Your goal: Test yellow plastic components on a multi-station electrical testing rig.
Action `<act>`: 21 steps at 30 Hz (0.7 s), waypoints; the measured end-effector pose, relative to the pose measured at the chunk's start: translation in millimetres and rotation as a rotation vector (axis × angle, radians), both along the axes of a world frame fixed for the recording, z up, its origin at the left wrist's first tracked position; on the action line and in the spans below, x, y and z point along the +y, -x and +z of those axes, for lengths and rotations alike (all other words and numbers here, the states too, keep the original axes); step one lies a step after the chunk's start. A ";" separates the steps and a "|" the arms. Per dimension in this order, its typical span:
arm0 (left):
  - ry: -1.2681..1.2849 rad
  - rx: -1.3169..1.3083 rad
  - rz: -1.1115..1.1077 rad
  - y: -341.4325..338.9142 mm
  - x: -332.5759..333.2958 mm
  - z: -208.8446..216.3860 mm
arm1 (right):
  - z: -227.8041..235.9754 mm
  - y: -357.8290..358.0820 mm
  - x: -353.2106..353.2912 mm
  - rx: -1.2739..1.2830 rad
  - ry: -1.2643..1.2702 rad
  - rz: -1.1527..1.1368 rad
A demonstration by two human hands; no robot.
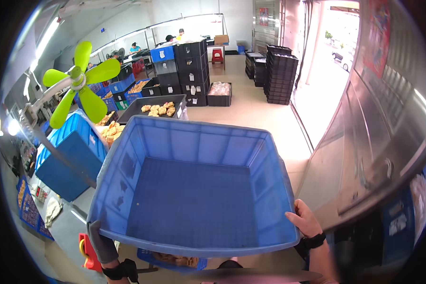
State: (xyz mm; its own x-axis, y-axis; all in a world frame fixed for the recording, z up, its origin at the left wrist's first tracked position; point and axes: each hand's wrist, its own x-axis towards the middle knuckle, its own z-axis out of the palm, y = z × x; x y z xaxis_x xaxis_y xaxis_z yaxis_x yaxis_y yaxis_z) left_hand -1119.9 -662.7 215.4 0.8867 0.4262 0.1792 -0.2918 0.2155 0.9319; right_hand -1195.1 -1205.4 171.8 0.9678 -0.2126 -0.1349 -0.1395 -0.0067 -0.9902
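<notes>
A large blue plastic bin (194, 203) fills the middle of the head view, tilted so that its inside faces me. Only a tiny pale speck lies on its floor. My right hand (307, 220) grips its right side near the close corner, thumb on the outer rim and a black strap round the wrist. At the close left corner is my left hand (104, 246), seemingly in a grey glove, held against the bin's side. The left fingers are hidden behind the bin wall.
Below the bin sits a blue basket (149, 258) of brown pieces. A green-bladed fan (78, 78) and a blue box (71, 158) stand left. Ahead are a black tray (123, 113) of golden pieces and stacked black crates (280, 75). Metal doors (359, 146) line the right.
</notes>
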 end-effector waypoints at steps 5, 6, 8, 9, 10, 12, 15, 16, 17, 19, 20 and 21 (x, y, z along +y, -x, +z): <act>-0.789 -0.043 0.199 -79.6 -30.4 -11.2 | 21.1 -93.0 -44.6 -0.013 0.029 0.021; -0.788 -0.046 0.203 -97.1 -39.6 -10.1 | 24.9 -108.9 -54.7 0.001 0.008 0.000; -0.168 0.014 0.058 -132.5 -60.6 -11.8 | 30.8 -137.7 -74.7 -0.017 0.054 -0.005; -0.142 0.024 0.037 -144.9 -72.3 -13.6 | 32.6 -151.4 -85.5 0.008 0.111 -0.039; -0.120 0.025 0.047 -158.8 -85.4 -17.0 | 33.8 -165.8 -97.2 -0.020 0.120 -0.008; -1.204 -0.153 0.314 -192.9 -114.4 -23.6 | 34.4 -199.7 -125.0 -0.023 0.113 -0.087; -1.029 -0.146 0.236 -261.7 -162.1 -30.5 | 35.0 -254.5 -171.8 -0.047 0.154 -0.107; -1.132 -0.228 0.214 -285.6 -178.9 -31.9 | 33.2 -274.9 -188.5 -0.070 0.140 -0.090; -1.170 -0.216 0.207 -309.6 -196.6 -31.6 | 33.9 -298.3 -205.8 -0.067 0.130 -0.095; -0.422 -0.029 0.070 -363.0 -236.1 -34.3 | 38.5 -343.2 -237.8 -0.037 0.113 -0.113; 0.318 0.114 -0.039 -381.0 -253.4 -39.2 | 42.0 -365.5 -254.5 -0.016 0.098 -0.111; 0.359 0.046 -0.108 -403.0 -265.7 -43.8 | 44.3 -386.5 -268.8 0.015 0.087 -0.103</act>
State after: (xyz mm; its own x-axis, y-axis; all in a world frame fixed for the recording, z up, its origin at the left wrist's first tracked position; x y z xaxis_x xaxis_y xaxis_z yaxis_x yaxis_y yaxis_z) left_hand -716.9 -928.5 171.5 0.9337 0.3581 -0.0057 -0.2092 0.5583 0.8028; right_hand -808.5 -1474.2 216.1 0.9383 -0.3219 -0.1262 -0.1590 -0.0775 -0.9842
